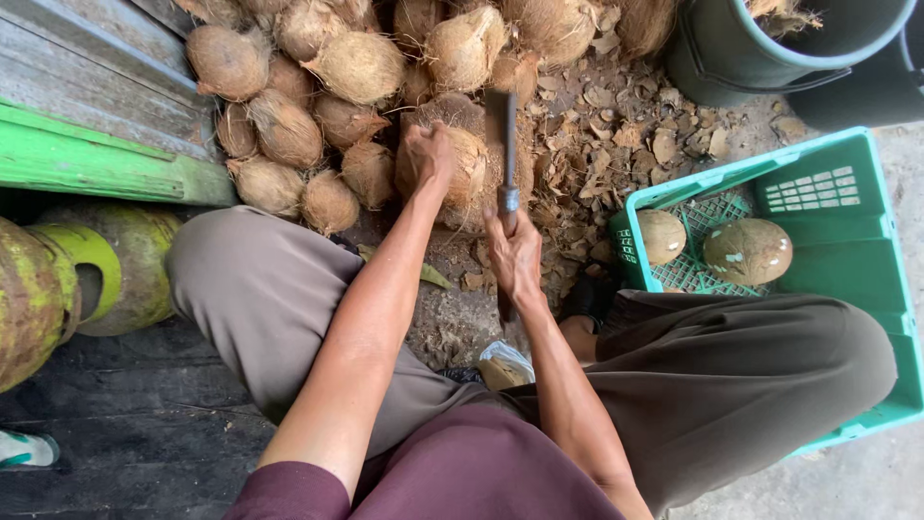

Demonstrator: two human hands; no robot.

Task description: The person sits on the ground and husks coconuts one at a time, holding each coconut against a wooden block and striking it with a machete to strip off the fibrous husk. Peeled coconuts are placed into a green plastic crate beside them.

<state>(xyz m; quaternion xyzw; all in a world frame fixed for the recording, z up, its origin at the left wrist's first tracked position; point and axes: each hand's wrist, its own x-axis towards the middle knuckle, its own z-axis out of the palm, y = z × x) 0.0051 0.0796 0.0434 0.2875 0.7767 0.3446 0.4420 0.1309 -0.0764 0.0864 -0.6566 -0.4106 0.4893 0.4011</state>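
My left hand [426, 154] grips a brown, fibrous coconut [469, 166] and holds it on the ground between my knees. My right hand [515, 252] is closed round the handle of a cleaver [501, 130], whose dark blade lies flat against the right side of that coconut. A heap of husked brown coconuts [327, 77] lies just behind it.
A green plastic crate [847, 241] at the right holds two smooth peeled coconuts [748, 250]. Shell chips [626, 135] litter the ground. Dark buckets [770, 48] stand at the top right. Green-yellow gas cylinders [87, 279] and a green plank [96, 159] are at the left.
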